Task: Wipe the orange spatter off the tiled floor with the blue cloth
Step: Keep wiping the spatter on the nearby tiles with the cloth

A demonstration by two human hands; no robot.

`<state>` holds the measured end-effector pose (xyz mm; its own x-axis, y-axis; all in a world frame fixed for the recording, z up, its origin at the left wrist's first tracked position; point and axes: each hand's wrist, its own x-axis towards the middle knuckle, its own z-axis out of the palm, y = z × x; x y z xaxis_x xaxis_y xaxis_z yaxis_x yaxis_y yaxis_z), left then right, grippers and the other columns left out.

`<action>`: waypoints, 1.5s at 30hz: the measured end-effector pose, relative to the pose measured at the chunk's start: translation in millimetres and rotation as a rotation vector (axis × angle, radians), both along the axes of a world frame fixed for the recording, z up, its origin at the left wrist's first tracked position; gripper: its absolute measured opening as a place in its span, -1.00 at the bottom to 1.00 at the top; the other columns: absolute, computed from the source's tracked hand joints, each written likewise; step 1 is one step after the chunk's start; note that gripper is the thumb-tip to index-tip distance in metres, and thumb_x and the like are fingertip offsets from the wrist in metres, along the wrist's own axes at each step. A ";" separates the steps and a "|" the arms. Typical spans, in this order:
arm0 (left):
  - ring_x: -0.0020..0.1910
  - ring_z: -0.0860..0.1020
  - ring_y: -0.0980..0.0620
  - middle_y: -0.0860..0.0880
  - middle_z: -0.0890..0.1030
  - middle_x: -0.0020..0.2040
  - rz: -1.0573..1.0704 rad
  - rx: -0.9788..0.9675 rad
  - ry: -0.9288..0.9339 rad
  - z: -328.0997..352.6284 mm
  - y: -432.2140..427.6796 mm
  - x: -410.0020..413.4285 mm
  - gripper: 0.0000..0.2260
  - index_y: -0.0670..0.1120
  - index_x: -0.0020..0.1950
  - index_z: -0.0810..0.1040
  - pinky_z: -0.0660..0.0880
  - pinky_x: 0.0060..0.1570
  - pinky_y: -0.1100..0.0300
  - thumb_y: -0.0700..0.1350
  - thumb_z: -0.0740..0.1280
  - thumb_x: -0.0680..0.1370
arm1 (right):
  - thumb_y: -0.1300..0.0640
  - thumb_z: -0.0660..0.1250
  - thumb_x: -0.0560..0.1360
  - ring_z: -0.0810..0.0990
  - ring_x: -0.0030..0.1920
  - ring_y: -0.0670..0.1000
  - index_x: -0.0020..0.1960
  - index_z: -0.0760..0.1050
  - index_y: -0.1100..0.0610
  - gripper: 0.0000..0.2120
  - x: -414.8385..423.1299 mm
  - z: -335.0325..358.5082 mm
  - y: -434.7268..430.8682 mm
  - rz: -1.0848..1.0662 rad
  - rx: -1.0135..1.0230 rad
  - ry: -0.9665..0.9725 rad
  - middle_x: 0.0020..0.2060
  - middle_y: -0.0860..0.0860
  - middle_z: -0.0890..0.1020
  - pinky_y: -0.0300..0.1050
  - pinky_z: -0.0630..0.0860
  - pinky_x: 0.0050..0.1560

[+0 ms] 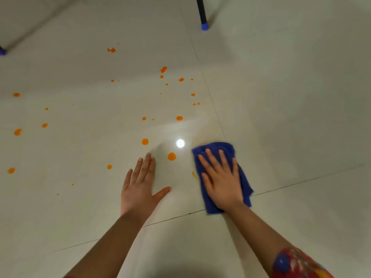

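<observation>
A folded blue cloth [246, 178] lies flat on the pale tiled floor [291, 117] at centre right. My right hand [219, 180] presses on it with straight, spread fingers. My left hand [139, 186] rests flat on the bare tile to the left, fingers straight and thumb out, holding nothing. Orange spatter [171, 156] dots the floor; the nearest round drop sits between my two hands. A thin orange smear [194, 174] shows at the cloth's left edge. Several more drops spread to the left and farther away.
A black furniture leg with a blue foot [204, 26] stands at the top, right of centre. Another blue foot [2, 51] shows at the far left edge. Dark grout lines cross the floor below my hands. A bright lamp reflection [180, 143] shines near the cloth.
</observation>
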<state>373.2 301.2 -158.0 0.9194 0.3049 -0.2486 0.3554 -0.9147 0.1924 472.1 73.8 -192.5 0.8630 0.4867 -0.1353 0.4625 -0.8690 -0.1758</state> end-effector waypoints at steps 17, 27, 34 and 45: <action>0.54 -0.16 0.15 0.11 -0.18 0.57 0.106 -0.077 -0.017 -8.6 11.0 -19.3 -0.11 -0.01 0.57 -0.19 -0.02 0.51 0.16 0.44 0.08 0.44 | -0.15 -0.04 0.59 -0.09 0.58 0.08 0.56 -0.01 -0.20 -0.46 -24.7 1.4 -4.2 -0.024 -0.021 0.014 0.57 -0.15 0.02 0.31 -0.04 0.48; 0.54 -0.08 0.17 0.12 -0.09 0.58 0.118 -0.089 -0.054 -5.6 11.4 -17.3 -0.11 -0.01 0.58 -0.09 0.02 0.47 0.21 0.41 0.18 0.44 | -0.11 -0.10 0.60 0.01 0.56 0.15 0.56 0.09 -0.10 -0.47 27.1 3.1 100.1 0.002 -0.003 0.001 0.57 -0.06 0.10 0.27 -0.10 0.50; 0.54 -0.08 0.18 0.14 -0.09 0.58 0.130 -0.092 -0.057 -8.8 13.2 -18.3 -0.10 0.00 0.59 -0.09 0.04 0.48 0.20 0.43 0.17 0.43 | 0.02 0.01 0.59 0.16 0.54 0.12 0.54 0.19 -0.03 -0.50 -12.9 -4.9 16.3 0.100 0.044 -0.034 0.53 -0.04 0.21 0.13 0.09 0.49; 0.55 -0.19 0.12 0.08 -0.21 0.57 0.103 -0.062 0.007 -8.5 8.5 -16.5 -0.15 -0.03 0.57 -0.21 -0.13 0.50 0.13 0.39 0.08 0.49 | -0.11 -0.11 0.60 0.05 0.56 0.14 0.56 0.13 -0.07 -0.47 20.8 1.9 120.4 0.066 0.012 -0.005 0.56 -0.05 0.15 0.24 0.00 0.51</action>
<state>356.7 309.7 -166.5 0.8824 0.3813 -0.2757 0.4480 -0.8600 0.2443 492.9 194.2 -190.6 0.8294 0.5445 -0.1250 0.5199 -0.8342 -0.1841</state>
